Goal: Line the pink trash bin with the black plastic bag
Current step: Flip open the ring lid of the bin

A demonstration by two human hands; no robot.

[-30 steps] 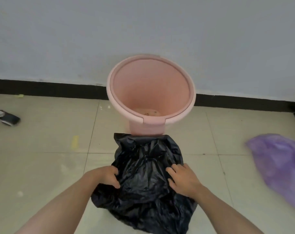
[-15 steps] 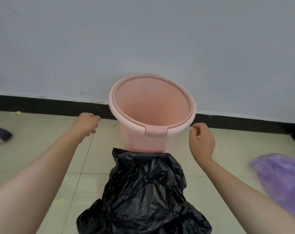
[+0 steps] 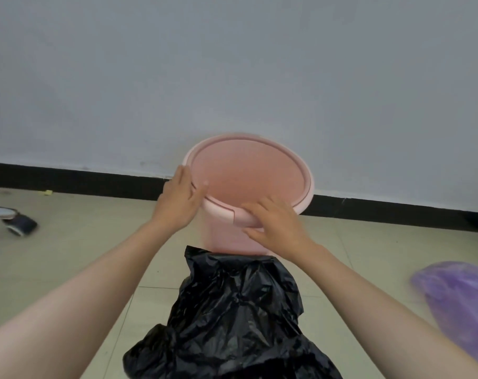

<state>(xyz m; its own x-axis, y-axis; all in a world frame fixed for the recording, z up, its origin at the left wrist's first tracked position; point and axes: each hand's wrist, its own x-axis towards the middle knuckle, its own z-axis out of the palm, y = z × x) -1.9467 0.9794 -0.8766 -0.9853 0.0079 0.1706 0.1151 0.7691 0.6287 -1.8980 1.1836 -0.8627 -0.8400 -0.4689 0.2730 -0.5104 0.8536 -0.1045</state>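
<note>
The pink trash bin point(image 3: 306, 170) stands on the tiled floor against the wall, its mouth towards me and a separate ring around its rim. My left hand point(image 3: 179, 199) clasps the rim's left side, thumb hooked inside. My right hand point(image 3: 276, 225) grips the front of the rim, fingers on top and thumb below. The crumpled black plastic bag point(image 3: 237, 310) lies loose on the floor just in front of the bin, touching its base. Neither hand touches the bag.
A purple plastic bag point(image 3: 462, 299) lies on the floor at the right. At the left there is a dark shoe-like object point(image 3: 20, 225). A black skirting strip point(image 3: 95, 181) runs along the grey wall behind the bin.
Both hands let go of the black bag, rose to either side of the bin, and now hold its rim. The view has tilted upward.
</note>
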